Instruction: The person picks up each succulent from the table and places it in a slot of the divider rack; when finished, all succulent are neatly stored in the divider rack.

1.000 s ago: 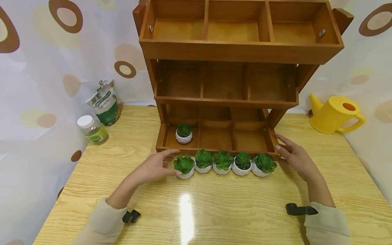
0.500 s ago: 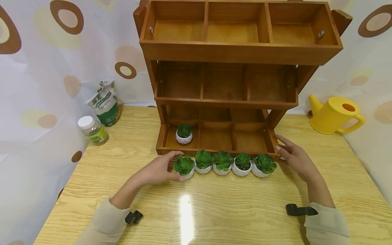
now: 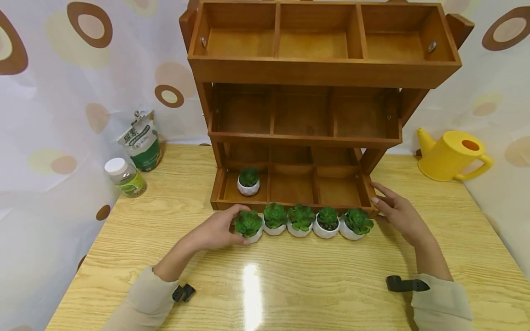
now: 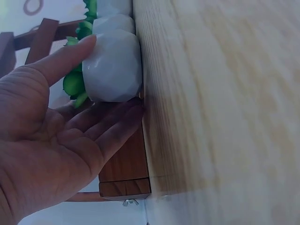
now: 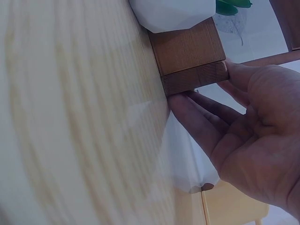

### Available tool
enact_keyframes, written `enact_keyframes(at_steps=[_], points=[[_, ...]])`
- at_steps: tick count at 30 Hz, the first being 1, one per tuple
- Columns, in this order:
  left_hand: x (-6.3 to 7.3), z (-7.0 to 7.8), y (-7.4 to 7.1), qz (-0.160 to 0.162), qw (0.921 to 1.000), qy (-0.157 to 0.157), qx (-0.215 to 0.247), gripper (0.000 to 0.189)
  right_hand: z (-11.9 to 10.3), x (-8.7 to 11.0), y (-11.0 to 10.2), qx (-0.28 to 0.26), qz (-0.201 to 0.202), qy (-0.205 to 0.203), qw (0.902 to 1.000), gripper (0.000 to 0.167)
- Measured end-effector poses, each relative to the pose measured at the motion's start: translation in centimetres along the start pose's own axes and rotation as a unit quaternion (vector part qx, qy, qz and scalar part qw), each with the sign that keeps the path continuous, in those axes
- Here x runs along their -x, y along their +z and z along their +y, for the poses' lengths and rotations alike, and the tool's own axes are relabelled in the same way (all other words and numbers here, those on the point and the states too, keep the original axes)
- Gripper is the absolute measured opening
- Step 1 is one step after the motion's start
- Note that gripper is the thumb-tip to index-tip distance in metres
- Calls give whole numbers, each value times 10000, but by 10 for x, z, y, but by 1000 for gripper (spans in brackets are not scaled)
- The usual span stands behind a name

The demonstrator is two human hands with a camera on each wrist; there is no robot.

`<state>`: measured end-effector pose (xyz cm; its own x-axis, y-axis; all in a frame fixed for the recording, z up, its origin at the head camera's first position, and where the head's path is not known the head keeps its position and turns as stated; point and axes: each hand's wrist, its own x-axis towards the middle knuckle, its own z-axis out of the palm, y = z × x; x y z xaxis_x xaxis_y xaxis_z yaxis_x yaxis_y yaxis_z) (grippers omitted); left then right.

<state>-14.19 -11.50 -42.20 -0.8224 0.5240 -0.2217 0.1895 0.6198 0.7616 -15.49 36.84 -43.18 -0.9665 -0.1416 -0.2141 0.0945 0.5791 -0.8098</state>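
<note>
My left hand (image 3: 219, 229) holds the leftmost potted succulent (image 3: 247, 224) of a front row, its thumb at the near side and its fingers behind. In the left wrist view, the thumb lies along the white pot (image 4: 112, 68) and the fingertips sit low against it by the tabletop. My right hand (image 3: 399, 214) rests against the right end of the lowest tier of a wooden shelf (image 3: 304, 71). In the right wrist view, the thumb is at the upper edge of the board end (image 5: 197, 77), with the other fingers near its base.
Several more potted succulents (image 3: 301, 218) line the shelf's front, and another succulent (image 3: 249, 181) sits in the bottom tier's left compartment. A yellow watering can (image 3: 451, 155) stands right. At left are a white-lidded jar (image 3: 125, 177) and a green-white pouch (image 3: 142, 142) on the wooden table (image 3: 314, 285).
My left hand has moved slightly right and its thumb and fingers have closed in around the leftmost pot. The right hand stays at the shelf's end.
</note>
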Motion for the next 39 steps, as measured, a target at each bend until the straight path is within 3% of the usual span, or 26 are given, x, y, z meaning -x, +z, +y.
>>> enact_keyframes(at_steps=[13,20,25,34,39], points=[[1,-2,-3,92,9992,196,-325,66,0,-2,0,32,23,-53,10000,62],[5,-2,-8,96,9997,182,144,66,2,-5,0,90,47,-68,9999,61],[8,6,-15,265,9980,259,513,67,1,-4,-1,76,33,-76,9999,62],[10,19,-22,652,9955,38,687,64,3,-2,-1,-68,7,-55,10000,62],[7,23,-24,807,9942,116,708,65,5,-2,0,-73,-3,-60,10000,63]])
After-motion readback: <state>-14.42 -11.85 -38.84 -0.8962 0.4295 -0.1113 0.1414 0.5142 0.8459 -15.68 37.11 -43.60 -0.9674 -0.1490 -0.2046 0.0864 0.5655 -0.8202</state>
